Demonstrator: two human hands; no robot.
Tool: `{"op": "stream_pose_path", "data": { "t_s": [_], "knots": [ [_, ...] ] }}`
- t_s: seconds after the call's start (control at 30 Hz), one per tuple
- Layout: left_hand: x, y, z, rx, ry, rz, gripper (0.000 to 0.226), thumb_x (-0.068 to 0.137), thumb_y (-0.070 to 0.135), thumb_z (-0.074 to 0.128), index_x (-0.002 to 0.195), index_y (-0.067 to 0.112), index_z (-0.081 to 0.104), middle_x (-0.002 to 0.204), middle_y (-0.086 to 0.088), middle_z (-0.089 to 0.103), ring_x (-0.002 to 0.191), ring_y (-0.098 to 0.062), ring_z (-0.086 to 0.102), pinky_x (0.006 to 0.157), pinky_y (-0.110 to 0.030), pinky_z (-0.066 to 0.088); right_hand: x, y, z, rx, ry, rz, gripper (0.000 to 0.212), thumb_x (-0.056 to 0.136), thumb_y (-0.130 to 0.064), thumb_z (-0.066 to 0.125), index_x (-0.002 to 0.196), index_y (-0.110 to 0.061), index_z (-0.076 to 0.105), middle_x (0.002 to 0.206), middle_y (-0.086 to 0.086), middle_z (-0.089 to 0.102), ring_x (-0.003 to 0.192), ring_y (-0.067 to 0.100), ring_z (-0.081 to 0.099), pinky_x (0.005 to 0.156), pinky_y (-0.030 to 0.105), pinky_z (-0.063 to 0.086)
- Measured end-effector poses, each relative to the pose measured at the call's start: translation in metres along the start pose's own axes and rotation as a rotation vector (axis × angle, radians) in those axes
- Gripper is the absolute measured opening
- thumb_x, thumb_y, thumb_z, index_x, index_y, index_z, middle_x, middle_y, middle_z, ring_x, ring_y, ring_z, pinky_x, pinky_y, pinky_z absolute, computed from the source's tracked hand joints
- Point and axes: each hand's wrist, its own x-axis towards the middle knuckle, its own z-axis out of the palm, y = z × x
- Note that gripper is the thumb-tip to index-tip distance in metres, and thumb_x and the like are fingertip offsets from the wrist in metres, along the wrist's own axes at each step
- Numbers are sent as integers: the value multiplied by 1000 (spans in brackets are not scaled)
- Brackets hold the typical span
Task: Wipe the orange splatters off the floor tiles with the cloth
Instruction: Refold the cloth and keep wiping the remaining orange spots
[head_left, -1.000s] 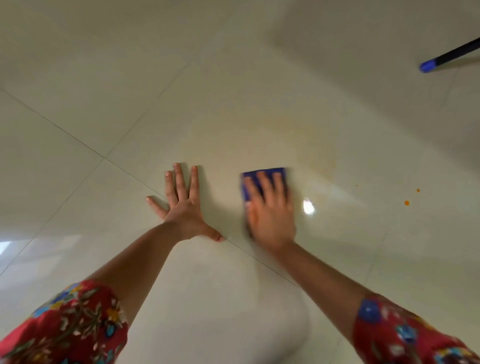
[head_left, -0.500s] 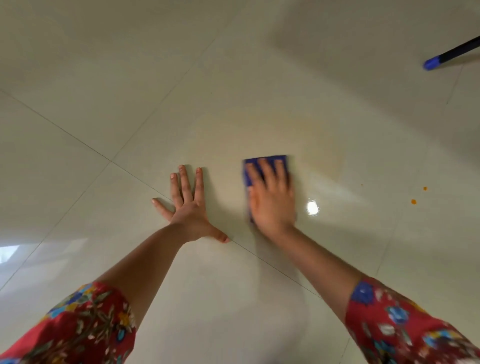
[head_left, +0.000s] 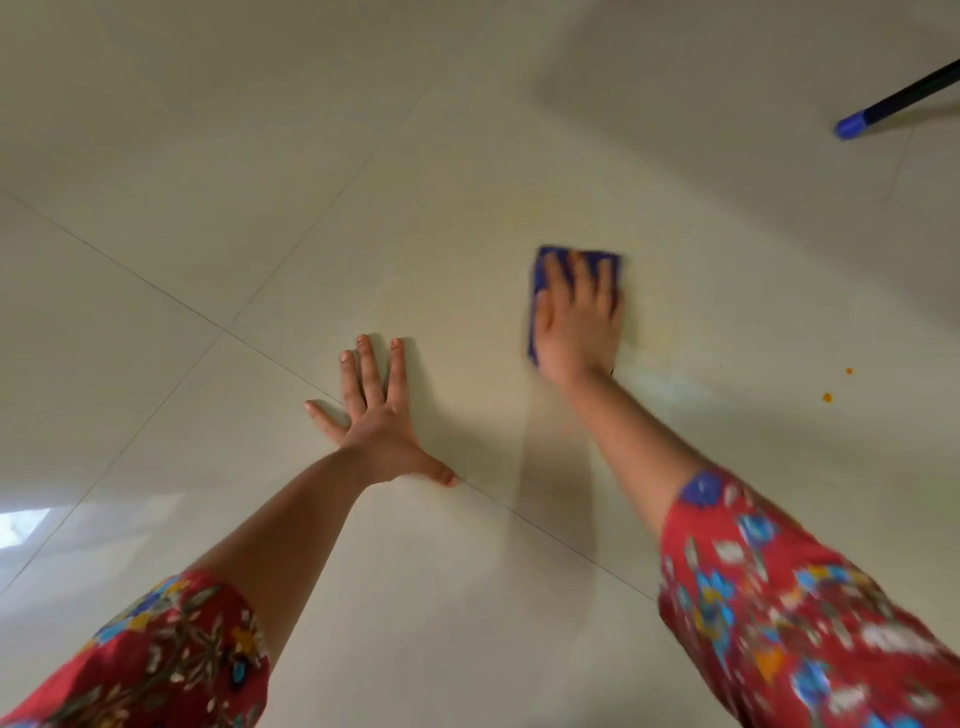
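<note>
A folded blue cloth (head_left: 541, 270) lies flat on the cream floor tiles (head_left: 441, 218). My right hand (head_left: 576, 322) presses down on it with straight fingers and covers most of it. My left hand (head_left: 374, 415) is spread flat on the tile to the left, fingers splayed, holding nothing. Two small orange splatters (head_left: 827, 397) sit on the floor well to the right of the cloth. A faint yellowish smear (head_left: 660, 340) shows just right of my right hand.
A dark stick with a blue tip (head_left: 852, 124) lies on the floor at the upper right. Grout lines (head_left: 156, 291) cross the tiles near my left hand. A bright window reflection (head_left: 21, 525) shows at the left edge.
My right hand has pushed the cloth forward and to the right across the tile. My left hand has stayed planted in the same spot.
</note>
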Motion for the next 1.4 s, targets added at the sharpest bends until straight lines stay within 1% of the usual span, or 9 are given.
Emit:
{"op": "stream_pose_path", "data": {
  "t_s": [0.1, 0.17, 0.33, 0.4, 0.57, 0.8, 1.03, 1.27, 1.4],
  "knots": [
    [-1, 0, 0, -3, 9, -5, 167, 32, 63, 87, 133, 38, -44, 134, 3, -59, 129, -20, -49, 104, -70, -17, -85, 7, -11, -68, -123, -564, 48, 99, -40, 33, 146, -32, 39, 153, -2, 38, 145, 30, 26, 115, 45, 25],
    [-1, 1, -1, 4, 27, -19, 167, 31, 64, 86, 133, 39, -44, 135, 4, -58, 130, -20, -48, 103, -69, -16, -103, 43, -22, -79, -151, -624, 47, 100, -41, 32, 146, -32, 39, 154, -3, 37, 145, 28, 25, 116, 43, 22],
    [-1, 5, 5, 51, 74, -88, 166, 31, 66, 84, 134, 37, -44, 139, 1, -55, 132, -21, -46, 105, -68, -14, -48, 127, -38, -82, 39, 110, 55, 96, -42, 23, 145, -26, 41, 152, 5, 39, 143, 36, 28, 113, 52, 28],
    [-3, 14, 6, 32, 85, -67, 164, 35, 63, 84, 137, 35, -41, 141, -3, -52, 133, -22, -45, 108, -67, -13, -50, 107, -33, -69, 19, 123, 57, 94, -42, 22, 146, -26, 40, 153, 6, 38, 143, 38, 26, 115, 52, 25],
    [-4, 83, 33, 176, 56, 295, 155, 43, 67, 80, 139, 34, -37, 144, 0, -49, 134, -20, -42, 109, -58, -18, -160, 118, -38, -86, -61, -299, 47, 100, -37, 35, 145, -29, 42, 153, 1, 38, 145, 31, 24, 116, 45, 25],
    [5, 114, 53, 380, -10, 355, 158, 38, 77, 74, 134, 36, -44, 137, -3, -57, 128, -22, -51, 106, -59, -21, -71, 230, -68, -89, 131, 520, 56, 96, -44, 22, 147, -28, 40, 153, 6, 38, 145, 34, 24, 115, 52, 22],
    [-1, 121, 52, 387, -55, 325, 159, 37, 75, 77, 132, 38, -45, 133, 0, -60, 126, -21, -52, 108, -59, -20, -141, 176, -52, -55, -6, -107, 46, 99, -33, 39, 144, -26, 45, 151, 3, 42, 143, 34, 28, 116, 46, 25],
    [1, 123, 55, 377, -42, 318, 159, 36, 75, 77, 132, 40, -45, 133, 1, -60, 125, -20, -53, 108, -59, -20, -86, 276, -86, -99, 99, 614, 54, 99, -41, 23, 149, -27, 35, 156, 6, 32, 145, 35, 20, 115, 49, 21],
    [1, 124, 55, 371, -30, 329, 159, 36, 75, 78, 132, 40, -45, 134, 2, -59, 126, -19, -52, 109, -58, -20, -3, 219, -69, -72, -9, 367, 58, 96, -45, 15, 152, -30, 26, 160, 1, 23, 148, 33, 12, 119, 45, 11]
  ]
}}
